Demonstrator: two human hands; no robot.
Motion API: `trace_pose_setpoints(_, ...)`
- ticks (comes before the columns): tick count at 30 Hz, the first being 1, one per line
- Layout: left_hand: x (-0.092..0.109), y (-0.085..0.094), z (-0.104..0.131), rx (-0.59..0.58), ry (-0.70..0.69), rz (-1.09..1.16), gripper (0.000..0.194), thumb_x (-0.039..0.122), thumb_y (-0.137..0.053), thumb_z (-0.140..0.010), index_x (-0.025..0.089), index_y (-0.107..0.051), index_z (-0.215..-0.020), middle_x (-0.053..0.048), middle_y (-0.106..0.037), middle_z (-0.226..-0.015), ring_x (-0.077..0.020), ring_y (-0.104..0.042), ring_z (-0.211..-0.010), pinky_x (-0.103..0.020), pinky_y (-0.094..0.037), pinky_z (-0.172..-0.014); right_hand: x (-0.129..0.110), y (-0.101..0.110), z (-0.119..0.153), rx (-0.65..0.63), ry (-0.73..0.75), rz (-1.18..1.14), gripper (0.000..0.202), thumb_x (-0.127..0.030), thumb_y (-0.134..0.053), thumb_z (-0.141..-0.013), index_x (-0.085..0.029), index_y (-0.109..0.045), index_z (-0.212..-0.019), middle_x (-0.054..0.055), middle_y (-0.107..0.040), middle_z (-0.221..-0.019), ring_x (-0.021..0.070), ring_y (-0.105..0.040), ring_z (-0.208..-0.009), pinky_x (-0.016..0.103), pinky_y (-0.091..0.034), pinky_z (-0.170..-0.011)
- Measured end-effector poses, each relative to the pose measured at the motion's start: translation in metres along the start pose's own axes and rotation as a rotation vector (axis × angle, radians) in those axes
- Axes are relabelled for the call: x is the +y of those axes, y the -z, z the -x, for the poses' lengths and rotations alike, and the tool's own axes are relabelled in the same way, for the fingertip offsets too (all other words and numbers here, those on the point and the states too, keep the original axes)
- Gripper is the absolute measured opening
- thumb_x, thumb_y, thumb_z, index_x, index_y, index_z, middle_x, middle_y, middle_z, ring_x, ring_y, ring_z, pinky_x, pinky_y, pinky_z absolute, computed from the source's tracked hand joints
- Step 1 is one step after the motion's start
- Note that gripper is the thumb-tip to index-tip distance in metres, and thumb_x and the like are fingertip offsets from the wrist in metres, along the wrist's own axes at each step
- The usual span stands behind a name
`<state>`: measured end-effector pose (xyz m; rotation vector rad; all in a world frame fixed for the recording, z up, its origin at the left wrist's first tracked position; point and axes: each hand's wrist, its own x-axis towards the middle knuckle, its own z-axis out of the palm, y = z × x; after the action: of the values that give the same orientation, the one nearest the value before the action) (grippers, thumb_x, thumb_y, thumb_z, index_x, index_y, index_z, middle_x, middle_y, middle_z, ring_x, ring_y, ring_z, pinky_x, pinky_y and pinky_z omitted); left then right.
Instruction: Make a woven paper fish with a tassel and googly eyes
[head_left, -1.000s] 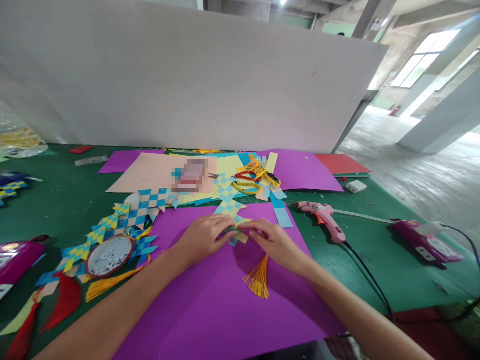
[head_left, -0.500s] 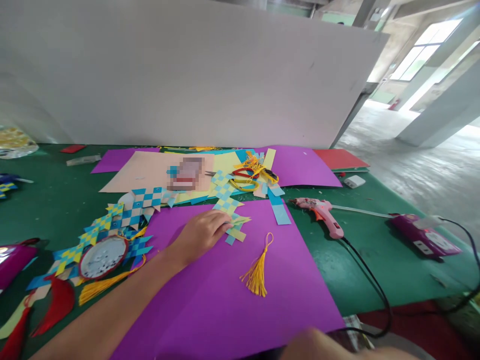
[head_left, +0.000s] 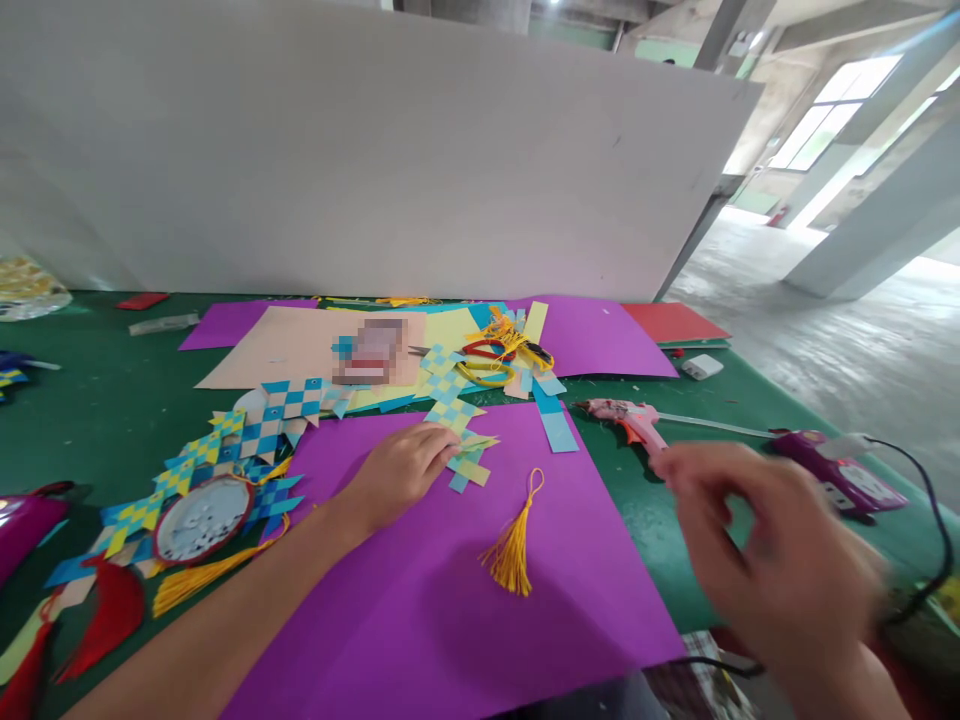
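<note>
My left hand (head_left: 409, 465) rests on the purple sheet (head_left: 390, 610) with its fingers closed on a yellow and light-blue woven paper piece (head_left: 472, 465). Its checkered strips stick out past the fingertips. My right hand (head_left: 765, 550), blurred by motion, is in the air at the right, fingers curled. Its fingertips overlap the handle end of a pink glue gun (head_left: 626, 415) lying on the green table; whether they touch it I cannot tell. A yellow tassel (head_left: 514, 545) lies on the purple sheet between my hands.
Woven paper fish (head_left: 281, 410), a round dish (head_left: 204, 518) of small black-and-white pieces and red tassels (head_left: 105, 610) lie at the left. Scissors (head_left: 487, 362) and paper strips lie behind. The glue gun's cord leads toward a purple power strip (head_left: 832, 470). A white board (head_left: 375, 150) stands behind.
My right hand has come up from the bottom edge toward the glue gun's handle. My left hand stays on the woven paper piece. The view has shifted slightly.
</note>
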<state>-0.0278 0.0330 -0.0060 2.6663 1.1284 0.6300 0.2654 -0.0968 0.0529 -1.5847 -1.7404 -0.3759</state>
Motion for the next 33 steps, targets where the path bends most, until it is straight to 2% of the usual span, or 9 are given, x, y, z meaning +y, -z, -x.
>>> trace_pose_setpoints(3, 0.001, 0.002, 0.0, -0.017, 0.019, 0.001, 0.028, 0.031, -0.036, -0.101, 0.018, -0.06, -0.103, -0.005, -0.069, -0.106, -0.0206, -0.064, -0.102, -0.036, -0.049, -0.092, 0.047, -0.032, -0.018, -0.199, -0.09, 0.36, 0.032, -0.042, -0.043, -0.094, -0.015, -0.056, -0.104, 0.013, -0.066, -0.094, 0.0276, -0.062, -0.085, 0.035, -0.047, -0.065)
trace_pose_setpoints(6, 0.003, 0.003, -0.001, -0.027, 0.03, 0.006, 0.027, 0.032, -0.037, -0.1, 0.018, -0.06, -0.102, -0.005, -0.069, -0.105, -0.0205, -0.064, -0.1, -0.035, -0.05, -0.089, 0.087, -0.063, -0.012, -0.41, -0.162, 0.585, 0.046, -0.056, -0.049, -0.089, -0.012, -0.057, -0.095, 0.016, -0.063, -0.088, 0.0323, -0.06, -0.086, 0.038, -0.045, -0.067)
trace_pose_setpoints(8, 0.003, 0.003, -0.001, -0.022, 0.031, 0.008, 0.027, 0.032, -0.037, -0.1, 0.018, -0.06, -0.103, -0.005, -0.069, -0.105, -0.0208, -0.064, -0.099, -0.035, -0.05, -0.089, 0.1, -0.077, -0.006, -0.471, -0.202, 0.605, 0.048, -0.06, -0.048, -0.088, -0.013, -0.056, -0.094, 0.016, -0.062, -0.09, 0.032, -0.06, -0.089, 0.037, -0.044, -0.068)
trace_pose_setpoints(10, 0.003, 0.003, -0.001, -0.019, 0.033, 0.008, 0.027, 0.032, -0.037, -0.1, 0.018, -0.06, -0.103, -0.006, -0.069, -0.106, -0.0209, -0.064, -0.1, -0.035, -0.05, -0.089, 0.102, -0.084, -0.005, -0.476, -0.247, 0.584, 0.048, -0.06, -0.046, -0.089, -0.013, -0.055, -0.097, 0.016, -0.062, -0.095, 0.0314, -0.059, -0.095, 0.036, -0.043, -0.071)
trace_pose_setpoints(13, 0.002, 0.002, -0.001, -0.022, 0.038, 0.006, 0.028, 0.032, -0.037, -0.101, 0.018, -0.061, -0.102, -0.006, -0.069, -0.106, -0.021, -0.064, -0.1, -0.035, -0.05, -0.089, 0.095, -0.083, -0.011, -0.475, -0.353, 0.523, 0.041, -0.054, -0.044, -0.091, -0.015, -0.053, -0.1, 0.014, -0.063, -0.096, 0.0302, -0.061, -0.095, 0.034, -0.042, -0.069)
trace_pose_setpoints(17, 0.002, 0.002, 0.0, -0.03, 0.041, 0.007, 0.028, 0.032, -0.037, -0.1, 0.018, -0.061, -0.102, -0.006, -0.069, -0.105, -0.0211, -0.064, -0.1, -0.035, -0.049, -0.089, 0.076, -0.069, -0.019, -0.472, -0.463, 0.42, 0.038, -0.055, -0.042, -0.09, -0.019, -0.049, -0.099, 0.008, -0.065, -0.083, 0.0276, -0.063, -0.074, 0.031, -0.035, -0.056)
trace_pose_setpoints(23, 0.003, 0.003, 0.0, -0.056, 0.064, 0.008, 0.029, 0.033, -0.037, -0.1, 0.018, -0.062, -0.104, -0.006, -0.069, -0.107, -0.0212, -0.063, -0.104, -0.035, -0.047, -0.093, 0.025, -0.057, -0.013, -0.406, -0.272, 0.221, 0.039, -0.057, -0.048, -0.085, -0.022, -0.046, -0.102, 0.004, -0.065, -0.075, 0.0247, -0.063, -0.062, 0.028, -0.031, -0.052)
trace_pose_setpoints(28, 0.003, 0.004, -0.001, -0.064, 0.083, 0.021, 0.029, 0.033, -0.037, -0.1, 0.018, -0.062, -0.103, -0.006, -0.069, -0.106, -0.0214, -0.063, -0.103, -0.034, -0.047, -0.092, -0.013, -0.068, -0.003, -0.453, -0.172, 0.171, 0.035, -0.052, -0.048, -0.087, -0.02, -0.048, -0.101, 0.007, -0.068, -0.078, 0.0245, -0.066, -0.062, 0.027, -0.032, -0.05)
trace_pose_setpoints(33, 0.003, 0.005, -0.001, -0.062, 0.085, 0.059, 0.029, 0.033, -0.037, -0.1, 0.018, -0.062, -0.103, -0.007, -0.069, -0.104, -0.0214, -0.063, -0.101, -0.035, -0.048, -0.09, -0.031, -0.079, 0.004, -0.411, -0.123, 0.183, 0.033, -0.051, -0.046, -0.091, -0.02, -0.048, -0.101, 0.009, -0.07, -0.087, 0.026, -0.069, -0.071, 0.028, -0.036, -0.051)
